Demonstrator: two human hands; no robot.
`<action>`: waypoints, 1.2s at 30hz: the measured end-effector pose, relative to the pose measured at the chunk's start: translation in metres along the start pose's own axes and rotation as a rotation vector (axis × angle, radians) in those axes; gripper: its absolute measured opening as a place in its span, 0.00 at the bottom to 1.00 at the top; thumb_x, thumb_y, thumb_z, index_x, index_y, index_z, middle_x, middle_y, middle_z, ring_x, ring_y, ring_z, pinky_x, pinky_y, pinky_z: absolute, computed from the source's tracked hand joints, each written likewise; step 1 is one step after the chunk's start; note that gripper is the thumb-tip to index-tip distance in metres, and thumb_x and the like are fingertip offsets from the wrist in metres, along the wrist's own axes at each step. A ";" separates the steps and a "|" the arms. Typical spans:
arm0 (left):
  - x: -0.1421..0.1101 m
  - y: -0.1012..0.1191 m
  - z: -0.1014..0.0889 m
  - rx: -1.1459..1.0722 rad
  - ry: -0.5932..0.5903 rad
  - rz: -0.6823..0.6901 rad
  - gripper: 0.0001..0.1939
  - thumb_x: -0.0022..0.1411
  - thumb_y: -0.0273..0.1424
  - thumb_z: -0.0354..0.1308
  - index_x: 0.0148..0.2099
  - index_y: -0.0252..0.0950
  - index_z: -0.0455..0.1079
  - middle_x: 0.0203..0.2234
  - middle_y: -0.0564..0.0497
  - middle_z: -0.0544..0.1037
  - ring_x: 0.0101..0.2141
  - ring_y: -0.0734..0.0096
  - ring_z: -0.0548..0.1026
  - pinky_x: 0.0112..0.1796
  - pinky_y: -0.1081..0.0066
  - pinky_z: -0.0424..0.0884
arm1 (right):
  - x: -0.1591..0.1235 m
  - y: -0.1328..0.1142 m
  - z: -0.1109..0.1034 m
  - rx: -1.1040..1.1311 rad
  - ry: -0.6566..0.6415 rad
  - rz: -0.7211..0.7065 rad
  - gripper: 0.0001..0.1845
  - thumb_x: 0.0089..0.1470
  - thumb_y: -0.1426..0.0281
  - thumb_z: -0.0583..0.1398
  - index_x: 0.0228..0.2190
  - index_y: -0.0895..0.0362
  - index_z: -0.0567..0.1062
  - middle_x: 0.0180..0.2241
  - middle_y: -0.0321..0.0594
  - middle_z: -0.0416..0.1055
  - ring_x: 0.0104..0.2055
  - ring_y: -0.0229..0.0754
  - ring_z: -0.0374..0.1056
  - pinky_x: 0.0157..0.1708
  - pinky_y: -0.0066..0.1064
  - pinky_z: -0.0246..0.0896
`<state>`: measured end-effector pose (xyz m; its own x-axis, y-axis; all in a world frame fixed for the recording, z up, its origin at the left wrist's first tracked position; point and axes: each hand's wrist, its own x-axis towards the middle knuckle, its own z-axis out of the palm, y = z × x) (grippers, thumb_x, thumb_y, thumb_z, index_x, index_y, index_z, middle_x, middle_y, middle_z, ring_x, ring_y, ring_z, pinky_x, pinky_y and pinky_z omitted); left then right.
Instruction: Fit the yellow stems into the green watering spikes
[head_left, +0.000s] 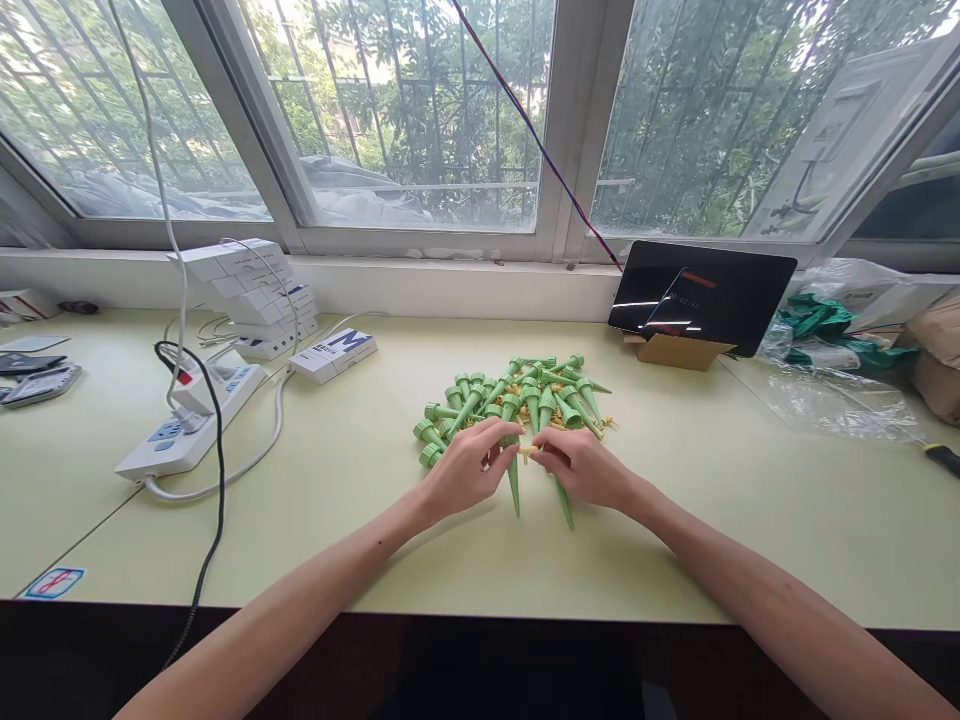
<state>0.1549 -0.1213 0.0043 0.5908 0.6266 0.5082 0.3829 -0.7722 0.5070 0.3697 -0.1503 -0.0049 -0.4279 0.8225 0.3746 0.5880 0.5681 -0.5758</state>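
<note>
White boxes (246, 286) are stacked, contents hidden; yellow piece (527, 451) is pinched between left hand (466, 466) and right hand (589, 470), green spikes (531, 393) heaped beyond.

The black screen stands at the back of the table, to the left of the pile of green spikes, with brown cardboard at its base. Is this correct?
Not entirely: the side is wrong. The head view shows the black screen to the right of the pile of green spikes. It does stand at the back of the table, with brown cardboard at its base.
</note>
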 end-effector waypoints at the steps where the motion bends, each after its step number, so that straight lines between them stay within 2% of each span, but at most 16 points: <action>1: 0.000 0.000 0.000 0.001 -0.008 -0.002 0.08 0.67 0.29 0.52 0.48 0.37 0.68 0.34 0.51 0.74 0.23 0.79 0.66 0.28 0.75 0.67 | 0.000 0.000 0.000 0.001 -0.005 -0.004 0.09 0.64 0.68 0.53 0.30 0.56 0.68 0.21 0.33 0.65 0.22 0.35 0.57 0.26 0.28 0.52; 7: -0.001 0.002 -0.001 0.028 -0.043 -0.008 0.11 0.66 0.33 0.55 0.49 0.38 0.68 0.34 0.52 0.72 0.23 0.79 0.64 0.28 0.74 0.66 | 0.001 0.001 0.000 -0.012 -0.011 -0.024 0.13 0.65 0.67 0.52 0.28 0.56 0.67 0.20 0.33 0.64 0.22 0.35 0.57 0.26 0.28 0.51; 11: 0.000 0.002 -0.001 0.038 -0.050 0.002 0.11 0.66 0.32 0.55 0.50 0.38 0.68 0.33 0.52 0.71 0.23 0.79 0.63 0.28 0.73 0.64 | -0.001 0.000 -0.001 0.001 0.015 -0.021 0.08 0.63 0.65 0.55 0.35 0.56 0.70 0.22 0.33 0.66 0.22 0.35 0.57 0.25 0.27 0.51; 14: 0.000 0.002 -0.002 0.037 -0.060 0.009 0.12 0.66 0.32 0.54 0.51 0.38 0.68 0.33 0.51 0.70 0.23 0.78 0.62 0.28 0.73 0.64 | -0.001 -0.001 -0.001 0.023 0.018 -0.024 0.07 0.62 0.65 0.56 0.39 0.56 0.70 0.23 0.33 0.68 0.22 0.34 0.58 0.25 0.26 0.52; 24: 0.000 0.003 -0.003 0.071 -0.117 0.014 0.14 0.65 0.32 0.55 0.52 0.39 0.67 0.36 0.50 0.68 0.25 0.77 0.63 0.29 0.74 0.64 | 0.000 -0.001 -0.001 -0.008 0.013 -0.026 0.10 0.64 0.67 0.53 0.32 0.56 0.70 0.21 0.32 0.63 0.22 0.35 0.56 0.26 0.27 0.50; 31: 0.000 0.003 -0.002 0.085 -0.118 0.030 0.13 0.64 0.32 0.55 0.52 0.38 0.68 0.37 0.50 0.69 0.26 0.77 0.64 0.29 0.74 0.64 | 0.001 -0.001 -0.002 -0.028 -0.008 -0.062 0.18 0.66 0.66 0.50 0.25 0.57 0.67 0.21 0.34 0.62 0.23 0.35 0.55 0.27 0.28 0.51; 36: 0.000 0.002 -0.001 0.083 -0.111 0.032 0.12 0.65 0.32 0.55 0.51 0.39 0.69 0.37 0.49 0.69 0.27 0.76 0.66 0.29 0.74 0.65 | 0.000 0.000 -0.002 -0.049 0.008 -0.055 0.15 0.65 0.65 0.52 0.29 0.57 0.72 0.21 0.34 0.65 0.24 0.36 0.57 0.27 0.28 0.52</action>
<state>0.1543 -0.1225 0.0059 0.6768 0.5894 0.4410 0.4173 -0.8007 0.4298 0.3705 -0.1503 -0.0033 -0.4553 0.7901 0.4105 0.5969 0.6130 -0.5177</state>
